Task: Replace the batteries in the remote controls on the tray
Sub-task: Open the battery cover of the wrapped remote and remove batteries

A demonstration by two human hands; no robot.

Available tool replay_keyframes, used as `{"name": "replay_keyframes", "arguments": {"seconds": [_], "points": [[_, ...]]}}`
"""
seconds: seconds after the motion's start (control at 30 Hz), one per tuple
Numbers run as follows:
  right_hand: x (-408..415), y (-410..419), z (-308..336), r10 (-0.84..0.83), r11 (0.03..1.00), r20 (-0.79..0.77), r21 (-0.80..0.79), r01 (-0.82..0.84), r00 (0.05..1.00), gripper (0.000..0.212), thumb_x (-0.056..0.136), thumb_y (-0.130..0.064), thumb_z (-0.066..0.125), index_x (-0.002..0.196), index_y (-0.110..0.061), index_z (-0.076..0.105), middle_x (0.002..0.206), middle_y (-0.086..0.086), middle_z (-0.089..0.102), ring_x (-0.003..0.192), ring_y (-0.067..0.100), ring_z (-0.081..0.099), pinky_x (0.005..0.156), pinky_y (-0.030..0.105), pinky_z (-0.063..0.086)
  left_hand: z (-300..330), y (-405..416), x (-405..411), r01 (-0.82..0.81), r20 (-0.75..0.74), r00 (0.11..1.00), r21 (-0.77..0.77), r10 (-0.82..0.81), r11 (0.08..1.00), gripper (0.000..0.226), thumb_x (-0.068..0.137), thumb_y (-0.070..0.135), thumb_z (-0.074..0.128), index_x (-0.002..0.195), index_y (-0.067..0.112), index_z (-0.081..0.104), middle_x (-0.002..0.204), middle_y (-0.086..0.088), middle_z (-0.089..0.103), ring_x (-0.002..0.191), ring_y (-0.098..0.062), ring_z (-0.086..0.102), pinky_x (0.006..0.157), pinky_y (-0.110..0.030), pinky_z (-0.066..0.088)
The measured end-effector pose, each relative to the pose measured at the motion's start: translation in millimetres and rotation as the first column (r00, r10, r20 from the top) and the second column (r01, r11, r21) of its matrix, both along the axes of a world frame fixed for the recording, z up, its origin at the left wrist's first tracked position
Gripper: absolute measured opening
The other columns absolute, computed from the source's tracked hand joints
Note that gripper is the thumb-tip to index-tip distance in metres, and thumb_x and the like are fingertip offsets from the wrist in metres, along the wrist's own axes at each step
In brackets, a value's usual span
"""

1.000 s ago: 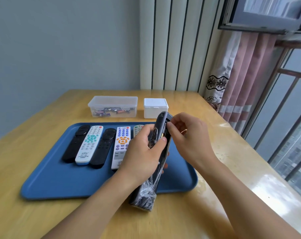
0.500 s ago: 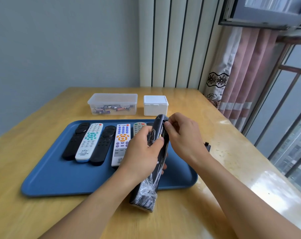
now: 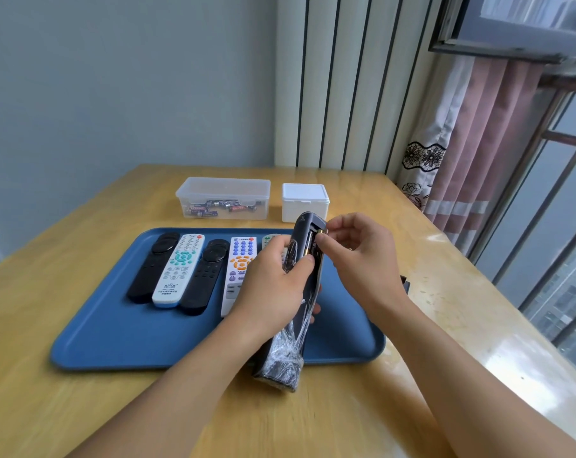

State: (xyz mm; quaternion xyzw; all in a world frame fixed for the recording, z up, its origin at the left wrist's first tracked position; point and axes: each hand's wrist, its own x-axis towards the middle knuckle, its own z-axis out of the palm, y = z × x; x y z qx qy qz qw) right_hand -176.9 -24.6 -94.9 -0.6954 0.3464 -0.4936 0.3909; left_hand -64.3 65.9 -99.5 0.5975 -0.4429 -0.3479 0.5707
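My left hand grips a dark remote wrapped in clear film, tilted up over the blue tray, its battery bay open toward my right hand. My right hand pinches a battery at the top of that bay with fingertips. Several more remotes lie side by side on the tray: a black one, a white one with teal buttons, another black one, a white one with blue and orange buttons, and one mostly hidden behind my left hand.
A clear box of batteries and a white lidded box stand behind the tray on the wooden table. A small dark piece lies on the table right of my right wrist. Curtain and window railing are at the right.
Both hands and the remote have stayed nearly in place above the tray. My right fingertips have shifted slightly at the top of the battery bay.
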Motion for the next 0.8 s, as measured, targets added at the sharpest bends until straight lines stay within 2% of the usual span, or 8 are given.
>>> {"name": "replay_keyframes", "arguments": {"seconds": [0.23,0.4,0.47,0.57,0.63,0.7,0.77,0.8], "points": [[-0.9,1.0,1.5,0.032,0.999,-0.059,0.038,-0.030,0.998,0.015,0.082,-0.021,0.081,0.089,-0.017,0.069,0.069,0.005,0.070,0.058,0.011,0.059,0.060,0.034,0.053,1.4,1.4,0.6,0.016,-0.018,1.000,0.012,-0.016,1.000,0.011,0.102,0.022,0.056,0.113,0.023,0.056,0.080,-0.021,0.072,0.058,-0.038,0.069,0.052,-0.043,0.060],[-2.9,-2.2,3.0,0.023,0.999,-0.075,0.049,-0.019,0.997,0.021,0.081,-0.019,0.082,0.084,-0.015,0.062,0.073,0.005,0.066,0.061,0.012,0.057,0.058,0.023,0.046,2.3,1.0,-0.1,0.030,-0.032,0.999,0.032,-0.029,0.999,0.011,0.103,0.022,0.055,0.114,0.021,0.056,0.083,-0.024,0.071,0.057,-0.035,0.069,0.052,-0.042,0.059],[-2.6,0.9,5.2,0.054,0.988,0.033,0.142,-0.058,0.998,0.020,0.082,-0.012,0.081,0.086,-0.013,0.061,0.075,0.007,0.065,0.063,0.012,0.056,0.058,0.020,0.047,3.0,1.0,-0.2,0.032,-0.054,0.998,0.039,-0.030,0.999,0.012,0.103,0.021,0.055,0.115,0.020,0.055,0.084,-0.026,0.071,0.056,-0.034,0.069,0.051,-0.042,0.059],[-2.1,3.6,11.6,0.008,0.739,0.569,0.550,-0.388,0.822,0.019,0.087,-0.005,0.072,0.102,-0.009,0.061,0.079,0.008,0.067,0.069,0.016,0.062,0.063,0.020,0.055,5.2,1.9,-0.5,0.046,-0.110,0.993,0.047,-0.040,0.998,0.013,0.103,0.022,0.056,0.115,0.019,0.055,0.089,-0.028,0.071,0.056,-0.032,0.068,0.055,-0.044,0.059],[-7.3,0.6,16.8,-0.173,0.495,0.757,0.620,-0.608,0.630,0.017,0.092,-0.002,0.063,0.109,-0.004,0.060,0.077,0.012,0.068,0.069,0.018,0.066,0.066,0.023,0.060,7.1,2.8,0.0,0.058,-0.144,0.988,0.053,-0.050,0.997,0.015,0.102,0.022,0.057,0.116,0.019,0.054,0.091,-0.029,0.071,0.058,-0.031,0.068,0.058,-0.046,0.059],[-13.0,-3.6,19.3,-0.267,0.378,0.814,0.580,-0.722,0.515,0.017,0.093,0.001,0.053,0.110,0.000,0.060,0.074,0.017,0.063,0.065,0.020,0.062,0.063,0.026,0.060,8.6,3.4,1.1,0.070,-0.170,0.984,0.057,-0.060,0.996,0.018,0.101,0.021,0.059,0.118,0.019,0.054,0.091,-0.028,0.072,0.061,-0.031,0.068,0.060,-0.046,0.059],[-12.9,-3.6,22.0,-0.224,0.383,0.782,0.619,-0.685,0.581,0.014,0.094,-0.008,0.050,0.102,-0.001,0.060,0.068,0.009,0.052,0.054,0.013,0.046,0.046,0.021,0.048,10.1,3.3,1.7,0.081,-0.180,0.981,0.062,-0.069,0.995,0.021,0.100,0.021,0.061,0.119,0.018,0.054,0.093,-0.028,0.072,0.062,-0.032,0.068,0.060,-0.046,0.059],[-13.1,-2.6,22.6,-0.129,0.493,0.698,0.662,-0.565,0.704,0.013,0.095,-0.014,0.052,0.095,-0.004,0.060,0.065,0.004,0.044,0.049,0.010,0.036,0.039,0.019,0.036,10.9,2.9,1.6,0.087,-0.183,0.980,0.063,-0.074,0.994,0.022,0.100,0.021,0.061,0.120,0.018,0.054,0.094,-0.030,0.071,0.062,-0.032,0.068,0.059,-0.045,0.059]]}}
